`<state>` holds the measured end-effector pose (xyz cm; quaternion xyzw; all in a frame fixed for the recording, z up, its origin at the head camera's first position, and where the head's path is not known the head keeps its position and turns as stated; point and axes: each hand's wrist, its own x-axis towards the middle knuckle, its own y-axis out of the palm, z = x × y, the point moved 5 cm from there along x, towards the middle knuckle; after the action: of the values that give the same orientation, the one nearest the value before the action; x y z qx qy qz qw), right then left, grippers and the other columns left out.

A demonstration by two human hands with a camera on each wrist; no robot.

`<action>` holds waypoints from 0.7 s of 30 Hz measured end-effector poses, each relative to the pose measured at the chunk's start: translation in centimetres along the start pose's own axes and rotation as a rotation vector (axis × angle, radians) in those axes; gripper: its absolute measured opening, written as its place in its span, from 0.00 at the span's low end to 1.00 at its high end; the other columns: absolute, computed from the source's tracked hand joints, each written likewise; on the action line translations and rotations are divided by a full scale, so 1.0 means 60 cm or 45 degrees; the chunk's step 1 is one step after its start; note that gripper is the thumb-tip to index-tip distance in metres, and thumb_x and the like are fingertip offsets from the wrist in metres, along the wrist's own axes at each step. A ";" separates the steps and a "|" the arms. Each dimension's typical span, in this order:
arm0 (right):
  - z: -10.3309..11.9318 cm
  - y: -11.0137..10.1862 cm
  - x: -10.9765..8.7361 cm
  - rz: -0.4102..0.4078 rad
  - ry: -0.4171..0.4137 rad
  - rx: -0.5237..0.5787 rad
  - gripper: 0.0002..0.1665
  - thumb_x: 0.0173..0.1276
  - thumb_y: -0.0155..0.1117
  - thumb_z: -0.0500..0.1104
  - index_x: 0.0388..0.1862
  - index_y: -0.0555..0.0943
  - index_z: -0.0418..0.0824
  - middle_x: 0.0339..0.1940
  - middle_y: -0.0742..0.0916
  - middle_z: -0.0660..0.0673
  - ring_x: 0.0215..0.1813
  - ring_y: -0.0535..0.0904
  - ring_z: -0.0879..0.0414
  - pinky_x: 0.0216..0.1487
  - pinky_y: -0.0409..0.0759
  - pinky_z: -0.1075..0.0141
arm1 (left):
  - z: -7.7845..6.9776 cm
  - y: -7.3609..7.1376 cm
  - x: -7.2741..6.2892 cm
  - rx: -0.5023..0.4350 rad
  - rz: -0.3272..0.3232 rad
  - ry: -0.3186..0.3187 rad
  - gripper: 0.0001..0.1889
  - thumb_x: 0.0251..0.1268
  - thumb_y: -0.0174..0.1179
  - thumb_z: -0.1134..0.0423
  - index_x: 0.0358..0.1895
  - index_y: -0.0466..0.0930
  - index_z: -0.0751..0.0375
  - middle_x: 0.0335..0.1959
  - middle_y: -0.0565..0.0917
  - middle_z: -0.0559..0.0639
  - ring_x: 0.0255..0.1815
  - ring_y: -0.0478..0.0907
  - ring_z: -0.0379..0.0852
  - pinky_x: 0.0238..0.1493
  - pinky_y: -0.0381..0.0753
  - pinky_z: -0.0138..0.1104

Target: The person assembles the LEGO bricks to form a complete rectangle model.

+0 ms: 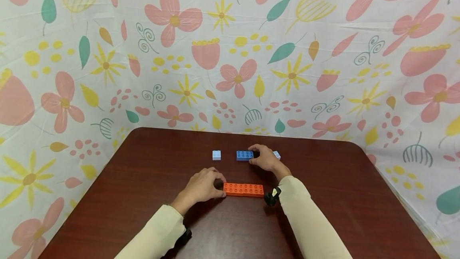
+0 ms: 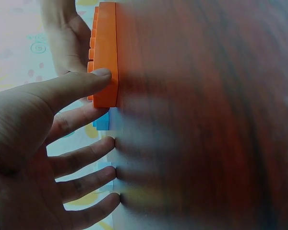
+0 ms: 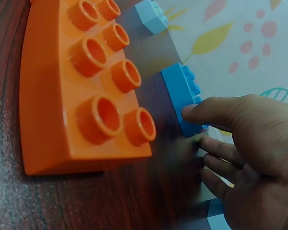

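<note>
Grip of the left hand is narrow and holds the left end of the long orange brick. The thumb presses the near side face; the index finger meets the far side of that end. The remaining fingers fan out clear of the brick, tips at the table. The brick extends rightward from the grip, studs up. The right hand holds the right end of the blue brick, located beyond the orange brick; the thumb contacts its near face. One small light blue brick stands left of the blue brick; a second light brick sits right of the right hand, partly covered.
</note>
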<state>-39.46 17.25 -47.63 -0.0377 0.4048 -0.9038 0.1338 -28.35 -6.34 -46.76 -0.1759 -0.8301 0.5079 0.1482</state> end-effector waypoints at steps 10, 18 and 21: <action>-0.008 0.002 0.004 -0.049 -0.019 -0.057 0.22 0.69 0.70 0.38 0.61 0.83 0.39 0.68 0.79 0.33 0.71 0.72 0.36 0.72 0.70 0.40 | 0.001 0.001 0.001 -0.012 0.001 -0.008 0.18 0.55 0.78 0.47 0.48 0.89 0.44 0.60 0.84 0.52 0.62 0.80 0.59 0.54 0.82 0.55; -0.011 0.005 0.003 -0.074 -0.038 -0.076 0.20 0.70 0.69 0.39 0.60 0.83 0.39 0.67 0.80 0.34 0.71 0.73 0.36 0.72 0.70 0.39 | 0.001 0.002 -0.002 -0.029 0.002 -0.002 0.18 0.55 0.78 0.48 0.48 0.89 0.44 0.60 0.84 0.52 0.62 0.79 0.60 0.55 0.81 0.57; -0.010 0.005 0.001 -0.071 -0.038 -0.067 0.21 0.70 0.70 0.39 0.60 0.82 0.39 0.67 0.80 0.34 0.71 0.73 0.36 0.72 0.70 0.40 | 0.001 0.001 -0.001 -0.024 -0.005 0.003 0.17 0.55 0.78 0.48 0.48 0.90 0.44 0.60 0.84 0.52 0.62 0.80 0.59 0.55 0.81 0.57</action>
<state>-39.53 17.49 -48.24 -0.0660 0.4250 -0.8956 0.1135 -28.29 -6.40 -46.84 -0.1765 -0.8351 0.4995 0.1485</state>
